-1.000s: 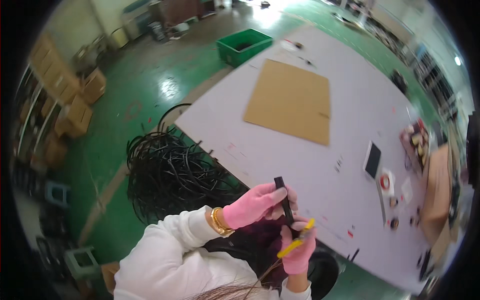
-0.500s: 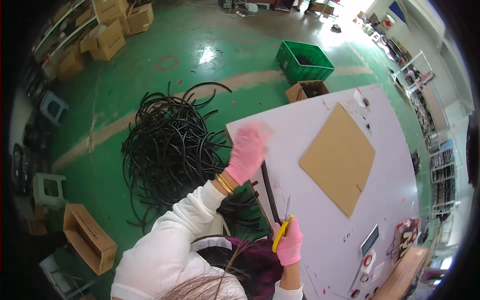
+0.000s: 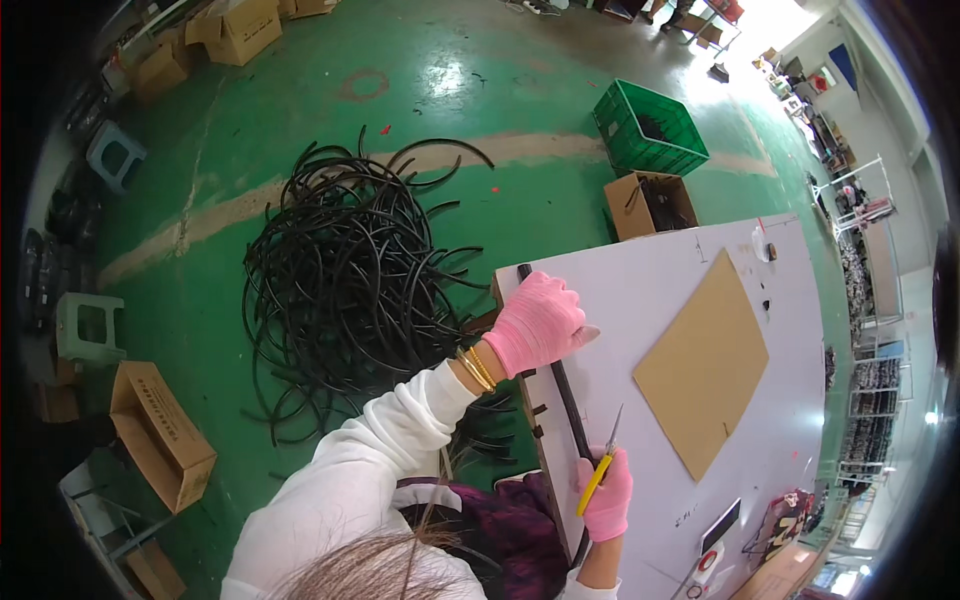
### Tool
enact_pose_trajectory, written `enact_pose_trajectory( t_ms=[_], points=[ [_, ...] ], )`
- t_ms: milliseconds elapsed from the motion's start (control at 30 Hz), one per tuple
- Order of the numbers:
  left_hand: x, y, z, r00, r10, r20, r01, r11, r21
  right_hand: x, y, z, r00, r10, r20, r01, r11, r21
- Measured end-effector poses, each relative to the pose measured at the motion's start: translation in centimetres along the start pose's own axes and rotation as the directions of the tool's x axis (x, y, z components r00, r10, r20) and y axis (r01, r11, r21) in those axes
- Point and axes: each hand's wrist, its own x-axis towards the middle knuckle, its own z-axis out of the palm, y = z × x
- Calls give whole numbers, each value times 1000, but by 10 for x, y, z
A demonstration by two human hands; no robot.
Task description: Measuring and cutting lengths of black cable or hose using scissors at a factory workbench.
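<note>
Along the left edge of the white table (image 3: 655, 520) runs a black rubber tube (image 3: 570, 405). My left hand (image 3: 540, 322), in a pink knit glove, is curled over the tube near its far end. A short bit of the tube sticks out beyond the fingers. Nearer to me, my gloved right hand (image 3: 607, 497) is closed round yellow-handled scissors (image 3: 597, 482), whose pointed blades aim away from me. The same hand rests at the tube's near part, where its fingers partly hide it. To the right lies a tan cardboard sheet (image 3: 705, 365), touched by neither hand.
On the green floor left of the table is a big tangled heap of black tubes (image 3: 345, 270). Past the far edge stand an open carton (image 3: 625, 205) and a green crate (image 3: 650, 140). A phone (image 3: 722, 523) and tape roll (image 3: 707, 561) lie at the near right.
My left hand has come down from a blurred, raised position onto the tube's far part. The right hand still holds the scissors. The whole view has shifted a little.
</note>
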Motion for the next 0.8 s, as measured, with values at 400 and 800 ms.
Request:
enact_pose_trajectory(
  t_ms=[400, 800],
  points=[
    [-1, -4, 5, 995, -14, -100, 8, 998, -62, 1, 3, 5, 1000, 20, -23, -21, 999, -33],
    [0, -3, 1, 999, -6, -52, 5, 1000, -27, 1, 5, 5, 999, -43, -29, 41, 996, -74]
  ],
)
